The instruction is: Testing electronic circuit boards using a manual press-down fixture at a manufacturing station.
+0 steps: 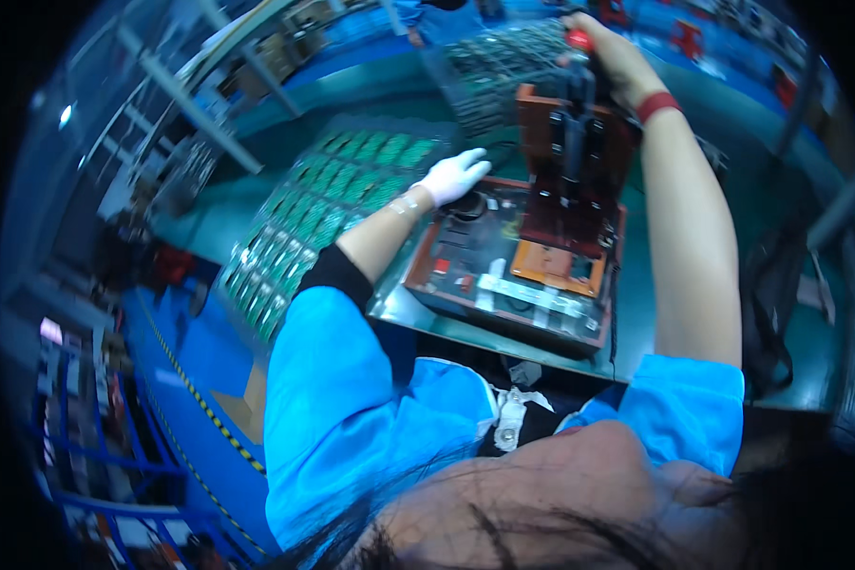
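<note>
A test fixture, a dark box with a clear top plate (pixel 505 261), sits on the green bench in front of me. Over its rear right part stands a red-brown press frame (pixel 594 142) with a metal lever mechanism and a red knob (pixel 579 40) at its top. My right hand (pixel 616 59) reaches up and curls round the red-knobbed lever, slightly blurred. An orange nest plate (pixel 559 266) lies under the press. My left hand (pixel 454 177), in a white glove, rests with fingers stretched at the fixture's rear left corner, close to a round black button (pixel 467 205).
Left of the fixture lies a tray of green circuit boards (pixel 337 185). Another clear tray of boards (pixel 508 71) stands behind it. A dark bag (pixel 774 304) hangs at the right. Another person's blue sleeve (pixel 437 19) shows at the far side.
</note>
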Action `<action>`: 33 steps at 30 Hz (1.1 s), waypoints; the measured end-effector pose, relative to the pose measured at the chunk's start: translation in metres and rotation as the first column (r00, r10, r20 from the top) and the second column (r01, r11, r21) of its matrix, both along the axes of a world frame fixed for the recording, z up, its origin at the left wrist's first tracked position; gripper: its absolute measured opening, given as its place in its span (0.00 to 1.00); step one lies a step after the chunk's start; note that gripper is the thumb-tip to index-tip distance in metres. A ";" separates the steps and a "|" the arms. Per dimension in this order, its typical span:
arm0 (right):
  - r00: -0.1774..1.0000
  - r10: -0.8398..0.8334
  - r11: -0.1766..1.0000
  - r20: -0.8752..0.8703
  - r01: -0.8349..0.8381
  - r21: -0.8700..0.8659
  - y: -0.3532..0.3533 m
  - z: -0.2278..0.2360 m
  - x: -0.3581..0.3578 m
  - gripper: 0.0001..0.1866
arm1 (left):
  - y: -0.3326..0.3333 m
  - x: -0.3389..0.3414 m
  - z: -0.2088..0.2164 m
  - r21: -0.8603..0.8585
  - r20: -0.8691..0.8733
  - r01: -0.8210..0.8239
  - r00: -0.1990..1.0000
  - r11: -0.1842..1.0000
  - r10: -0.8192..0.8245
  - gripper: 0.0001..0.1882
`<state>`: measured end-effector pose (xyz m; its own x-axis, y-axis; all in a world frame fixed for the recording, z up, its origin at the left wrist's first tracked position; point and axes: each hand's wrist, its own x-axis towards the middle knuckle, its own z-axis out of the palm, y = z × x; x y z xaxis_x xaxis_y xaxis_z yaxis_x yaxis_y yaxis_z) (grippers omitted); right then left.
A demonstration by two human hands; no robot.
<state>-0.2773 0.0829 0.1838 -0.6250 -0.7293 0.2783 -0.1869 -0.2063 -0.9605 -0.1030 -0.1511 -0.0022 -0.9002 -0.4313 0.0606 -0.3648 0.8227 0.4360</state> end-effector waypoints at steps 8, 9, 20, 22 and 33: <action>0.997 -0.059 0.994 -0.040 0.062 0.087 -0.016 -0.004 -0.039 0.29 | -0.105 0.018 0.120 -0.375 0.039 -0.376 0.907 0.848 0.419 0.39; 0.998 -0.055 0.995 -0.024 0.057 0.082 -0.013 -0.001 -0.030 0.29 | -0.114 0.031 0.137 -0.380 0.013 -0.465 0.862 0.800 0.507 0.38; 0.996 -0.070 0.994 0.046 0.066 0.090 -0.008 0.003 -0.022 0.31 | -0.151 0.087 0.213 -0.418 -0.091 -0.769 0.565 0.484 0.820 0.32; 0.996 -0.075 0.994 0.047 0.071 0.087 -0.005 0.003 -0.022 0.32 | -0.153 0.087 0.213 -0.434 -0.088 -0.760 0.571 0.484 0.816 0.32; 0.997 -0.074 0.994 -0.020 0.076 0.073 -0.005 0.002 -0.022 0.31 | -0.073 0.057 0.136 -0.453 0.199 -0.265 0.901 0.851 0.386 0.38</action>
